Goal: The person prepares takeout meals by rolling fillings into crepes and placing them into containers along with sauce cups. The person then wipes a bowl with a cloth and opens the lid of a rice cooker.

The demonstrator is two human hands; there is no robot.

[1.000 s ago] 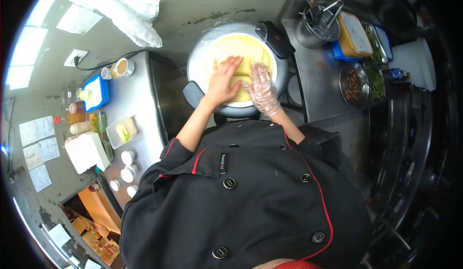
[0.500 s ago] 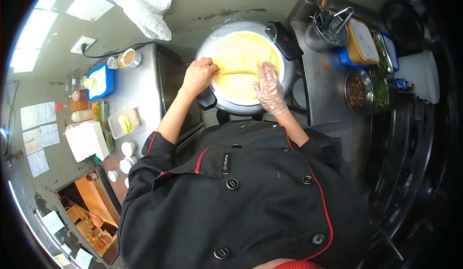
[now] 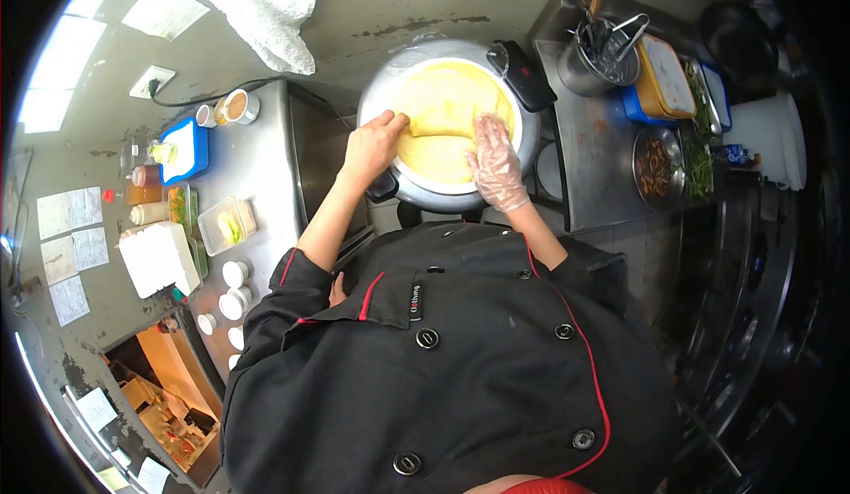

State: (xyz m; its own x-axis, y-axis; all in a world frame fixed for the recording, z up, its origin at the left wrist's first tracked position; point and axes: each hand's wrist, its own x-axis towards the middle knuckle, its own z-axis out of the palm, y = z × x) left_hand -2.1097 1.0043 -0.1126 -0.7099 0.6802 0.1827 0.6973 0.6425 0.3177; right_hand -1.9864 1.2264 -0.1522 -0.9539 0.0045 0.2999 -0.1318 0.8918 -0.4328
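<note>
Hand, left, bare [image 3: 370, 149]: fingertips drawn together, clamped on the left edge of the yellow layer [image 3: 450, 104]. Hand, right, in clear glove [image 3: 498, 165]: fingers straight and side by side, laid flat on the same layer near its right edge, gripping nothing.

Yellow layer, 1: inside the round white-and-grey vessel [image 3: 376, 88], directly ahead of the person; a curved crease crosses it between the 2 hands. Black handles, 2: 1 at the upper right [image 3: 524, 76], 1 at the lower left, beneath the left wrist.

Right counter [image 3: 584, 171]: metal container [image 3: 580, 73] of utensils; metal bowl [image 3: 644, 191] of brown pieces; green leaves [image 3: 699, 171] just beside it.

Left counter [image 3: 270, 171]: blue-rimmed tray [image 3: 202, 165]; clear tub [image 3: 214, 237]; small cups. White cloth [image 3: 279, 20]: on the wall side, above the left counter.
</note>
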